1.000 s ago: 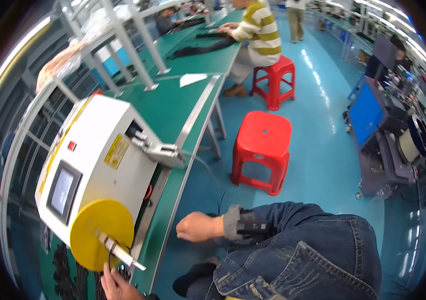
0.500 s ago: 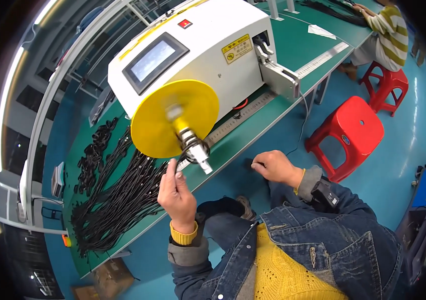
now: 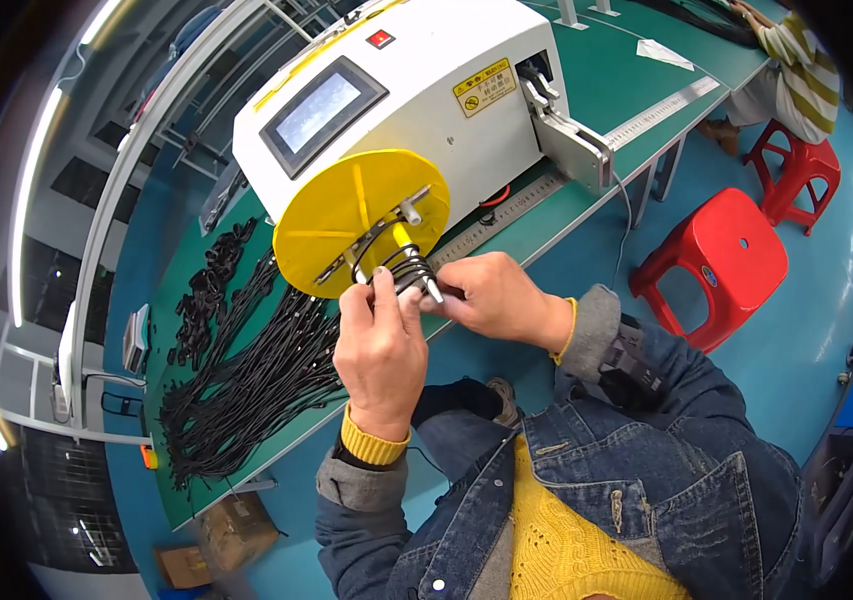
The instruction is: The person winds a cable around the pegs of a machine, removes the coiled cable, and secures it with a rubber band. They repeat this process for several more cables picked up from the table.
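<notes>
A coil of black cable [image 3: 412,270] is wound around the metal prongs that stick out from a yellow disc [image 3: 321,215]. The disc sits on the front of a white winding machine [image 3: 416,90]. My left hand [image 3: 381,345] is at the coil's near left side, its thumb and fingers closed on the cable. From the right, my right hand [image 3: 506,300] pinches the other side of the coil beside the prong tips. My fingers hide part of the cable.
Many black cables [image 3: 246,400] lie in a heap on the green table [image 3: 171,500], left of my hands. Black coiled bundles [image 3: 211,290] lie behind them. A metal ruler [image 3: 506,215] runs along the machine's base. Red stools [image 3: 721,265] and a seated person [image 3: 796,70] are at right.
The yellow disc was blurred with spinning and now looks still, its slot and pegs sharp. Both my hands have come up to the coil and closed on it, the right one from farther away.
</notes>
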Demonstrator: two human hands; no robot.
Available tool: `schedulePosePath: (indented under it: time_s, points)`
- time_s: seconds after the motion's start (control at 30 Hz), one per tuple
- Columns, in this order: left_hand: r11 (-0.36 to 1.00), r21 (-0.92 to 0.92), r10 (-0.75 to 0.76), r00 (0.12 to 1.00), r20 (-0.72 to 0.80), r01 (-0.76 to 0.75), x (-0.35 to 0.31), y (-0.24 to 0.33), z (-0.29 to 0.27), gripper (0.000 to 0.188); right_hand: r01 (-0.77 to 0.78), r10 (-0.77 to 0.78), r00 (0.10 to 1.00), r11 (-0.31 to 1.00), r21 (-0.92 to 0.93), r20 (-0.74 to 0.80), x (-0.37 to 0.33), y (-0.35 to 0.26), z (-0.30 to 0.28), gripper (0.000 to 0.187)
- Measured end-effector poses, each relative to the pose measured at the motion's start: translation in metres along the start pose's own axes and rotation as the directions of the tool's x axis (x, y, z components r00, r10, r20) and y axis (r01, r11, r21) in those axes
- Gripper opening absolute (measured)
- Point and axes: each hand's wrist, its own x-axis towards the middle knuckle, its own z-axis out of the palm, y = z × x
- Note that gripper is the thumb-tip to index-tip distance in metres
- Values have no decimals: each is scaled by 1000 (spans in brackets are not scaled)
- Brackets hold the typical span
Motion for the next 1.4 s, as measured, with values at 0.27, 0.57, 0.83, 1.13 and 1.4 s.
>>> schedulePosePath:
  time_s: [0.27, 0.57, 0.83, 1.13, 1.4]
  points:
    - [998, -44, -23, 968, 249, 35, 4, -25, -7, 51, -14, 22, 994, 997, 73, -108, 17, 16, -6, 58]
    - [909, -389, 6, 928, 372, 150, 4, -35, -3, 56, 24, -28, 999, 989, 148, 22, 24, 26, -2, 93]
    - [905, -363, -49, 904, 426, 220, 10, -32, 1, 38, 57, -40, 988, 993, 106, -150, 3, 6, 18, 69]
    - [906, -391, -23, 942, 334, 161, 11, -17, 0, 22, -71, 76, 992, 996, 51, -101, 13, -4, 21, 35]
    - [919, -350, -48, 933, 357, 181, -18, 13, -16, 21, -121, 126, 991, 988, 96, -42, -24, -21, 14, 28]
